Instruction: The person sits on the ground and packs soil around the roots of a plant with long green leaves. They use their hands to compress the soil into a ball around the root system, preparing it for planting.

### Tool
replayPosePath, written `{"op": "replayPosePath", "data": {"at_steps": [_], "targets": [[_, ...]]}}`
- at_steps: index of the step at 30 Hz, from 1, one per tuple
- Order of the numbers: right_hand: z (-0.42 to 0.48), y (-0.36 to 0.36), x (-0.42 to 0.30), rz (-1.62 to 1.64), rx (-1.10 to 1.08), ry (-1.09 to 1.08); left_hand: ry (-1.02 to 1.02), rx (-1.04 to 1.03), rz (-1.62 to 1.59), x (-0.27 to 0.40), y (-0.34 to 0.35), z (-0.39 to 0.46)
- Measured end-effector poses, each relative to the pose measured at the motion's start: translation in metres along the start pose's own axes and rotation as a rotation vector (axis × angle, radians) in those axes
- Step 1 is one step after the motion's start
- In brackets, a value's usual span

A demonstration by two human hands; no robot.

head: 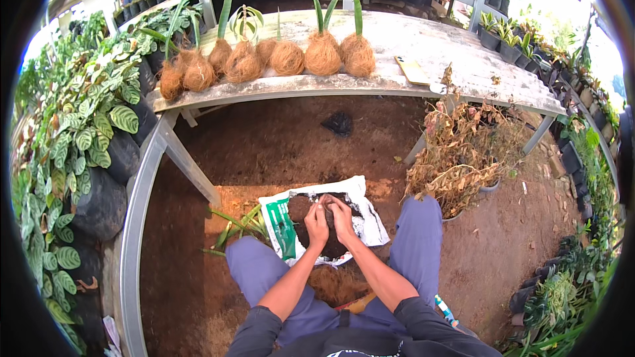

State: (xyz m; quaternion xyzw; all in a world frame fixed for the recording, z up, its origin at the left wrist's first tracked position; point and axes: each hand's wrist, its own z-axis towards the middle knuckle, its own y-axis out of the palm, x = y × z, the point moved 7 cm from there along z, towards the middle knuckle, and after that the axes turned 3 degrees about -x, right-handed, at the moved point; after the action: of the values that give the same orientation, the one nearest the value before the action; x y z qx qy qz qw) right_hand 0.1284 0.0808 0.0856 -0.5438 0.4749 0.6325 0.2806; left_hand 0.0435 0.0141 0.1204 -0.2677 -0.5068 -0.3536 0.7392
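Observation:
A white and green plastic bag, cut open on top, lies on the ground between the person's knees. Dark soil fills the opening. My left hand and my right hand are cupped together just above it, fingertips meeting. Something dark shows in the narrow gap between the palms; whether it is a held clump or the soil beneath, I cannot tell. Close to my lap, under the forearms, sits a heap of brown coconut fibre.
Several fibre-wrapped plant balls line the front of a corrugated table, beside a yellow phone. Cut green leaves lie left of the bag. A dried potted plant stands right; a black plastic scrap lies under the table.

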Motion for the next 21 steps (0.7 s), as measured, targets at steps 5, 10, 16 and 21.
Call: {"op": "replayPosePath", "data": {"at_steps": [5, 10, 16, 21], "targets": [[0.003, -0.008, -0.018, -0.14, 0.075, -0.197, -0.224, -0.054, -0.196, -0.027, 0.009, 0.009], [-0.007, 0.0, -0.032, -0.325, 0.018, -0.405, -0.704, 0.054, -0.669, -0.08, 0.015, -0.005], [-0.008, 0.007, -0.034, -0.504, -0.017, -0.532, -0.859, -0.023, -0.837, -0.101, 0.021, -0.008], [0.009, 0.001, -0.011, -0.312, -0.01, -0.289, -0.911, 0.011, -0.903, -0.112, 0.017, -0.012]]}}
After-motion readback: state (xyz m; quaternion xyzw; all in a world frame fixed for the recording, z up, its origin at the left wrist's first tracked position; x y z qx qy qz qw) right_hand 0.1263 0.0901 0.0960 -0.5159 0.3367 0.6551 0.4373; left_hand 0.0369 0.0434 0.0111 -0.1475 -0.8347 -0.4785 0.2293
